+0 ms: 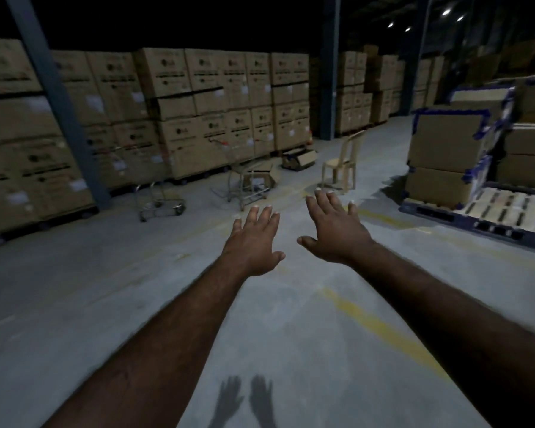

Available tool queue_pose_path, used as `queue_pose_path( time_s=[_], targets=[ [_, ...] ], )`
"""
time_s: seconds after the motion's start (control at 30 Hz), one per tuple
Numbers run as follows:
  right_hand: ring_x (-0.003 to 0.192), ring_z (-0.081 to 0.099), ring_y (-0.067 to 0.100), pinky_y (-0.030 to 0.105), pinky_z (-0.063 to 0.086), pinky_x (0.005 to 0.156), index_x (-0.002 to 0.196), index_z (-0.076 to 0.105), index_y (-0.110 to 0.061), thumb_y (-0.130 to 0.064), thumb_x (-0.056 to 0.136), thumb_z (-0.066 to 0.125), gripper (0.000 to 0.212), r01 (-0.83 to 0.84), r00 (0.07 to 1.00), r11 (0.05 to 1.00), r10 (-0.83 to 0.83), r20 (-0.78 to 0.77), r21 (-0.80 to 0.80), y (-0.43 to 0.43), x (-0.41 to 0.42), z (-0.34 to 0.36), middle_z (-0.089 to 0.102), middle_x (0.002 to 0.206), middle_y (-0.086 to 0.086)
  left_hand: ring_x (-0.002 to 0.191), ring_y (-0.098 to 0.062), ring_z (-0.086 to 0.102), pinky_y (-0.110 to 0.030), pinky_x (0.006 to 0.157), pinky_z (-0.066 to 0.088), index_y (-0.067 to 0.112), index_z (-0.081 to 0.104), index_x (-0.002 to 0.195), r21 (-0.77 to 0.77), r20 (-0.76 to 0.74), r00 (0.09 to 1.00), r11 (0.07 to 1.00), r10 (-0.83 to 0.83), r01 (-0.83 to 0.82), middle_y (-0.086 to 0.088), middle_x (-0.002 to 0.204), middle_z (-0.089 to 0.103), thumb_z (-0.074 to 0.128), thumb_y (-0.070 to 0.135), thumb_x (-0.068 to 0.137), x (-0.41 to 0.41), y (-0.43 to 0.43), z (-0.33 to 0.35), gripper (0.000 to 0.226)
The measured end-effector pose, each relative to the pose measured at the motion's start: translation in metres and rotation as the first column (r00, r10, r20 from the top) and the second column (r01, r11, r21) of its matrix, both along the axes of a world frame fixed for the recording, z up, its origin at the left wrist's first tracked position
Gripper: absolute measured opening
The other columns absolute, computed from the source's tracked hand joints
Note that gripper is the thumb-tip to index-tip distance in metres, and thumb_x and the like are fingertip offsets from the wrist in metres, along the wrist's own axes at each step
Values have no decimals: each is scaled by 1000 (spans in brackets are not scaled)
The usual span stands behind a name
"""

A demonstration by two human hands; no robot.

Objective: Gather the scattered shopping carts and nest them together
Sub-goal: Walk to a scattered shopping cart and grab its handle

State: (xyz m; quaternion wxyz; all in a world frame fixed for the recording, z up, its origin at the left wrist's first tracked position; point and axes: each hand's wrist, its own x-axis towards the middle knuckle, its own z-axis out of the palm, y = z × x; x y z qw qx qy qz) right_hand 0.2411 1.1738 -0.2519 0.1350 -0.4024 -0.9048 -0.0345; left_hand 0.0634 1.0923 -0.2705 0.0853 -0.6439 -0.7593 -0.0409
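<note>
I am holding the left hand (pixel 254 242) and right hand (pixel 334 230) flat, fingers spread, empty, aiming toward two wire shopping carts (pixel 244 180) at 12 o'clock, well apart.

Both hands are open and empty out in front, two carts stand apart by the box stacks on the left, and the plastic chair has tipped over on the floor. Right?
Not quite: the head view shows the plastic chair standing upright on its legs, not tipped over. The rest holds: the left hand and right hand are open and empty, and the two carts stand apart near the box stacks.
</note>
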Motion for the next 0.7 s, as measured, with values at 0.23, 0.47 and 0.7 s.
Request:
queue_pose_path(
  time_s=[0.23, 0.47, 0.7],
  targets=[
    [156, -8, 27, 61, 3, 121, 162, -3, -17, -59, 97, 52, 95, -121, 992, 992, 122, 23, -27, 88, -95, -8, -10, 170, 6, 155, -27, -10, -53, 124, 5, 19, 0, 162, -17, 5, 990, 990, 141, -141, -2, 170, -10, 57, 55, 95, -92, 68, -15, 95],
    [156, -9, 27, 61, 3, 123, 162, -3, -18, -59, 97, 52, 94, -171, 984, 985, 171, 54, 1, 192, -223, -20, -11, 170, 7, 155, -27, -11, -54, 124, 6, 19, 1, 162, 24, 23, 979, 979, 201, -201, -2, 169, -10, 57, 55, 95, -219, 168, -25, 94],
    [156, -8, 29, 61, 2, 122, 162, -2, -17, -59, 97, 52, 94, -171, 983, 985, 172, 68, -32, 317, -363, -17, -8, 170, 8, 155, -27, -6, -53, 124, 9, 19, 6, 161, 4, 61, 979, 981, 195, -195, -2, 170, -4, 57, 53, 96, -360, 285, -21, 90]
  ],
)
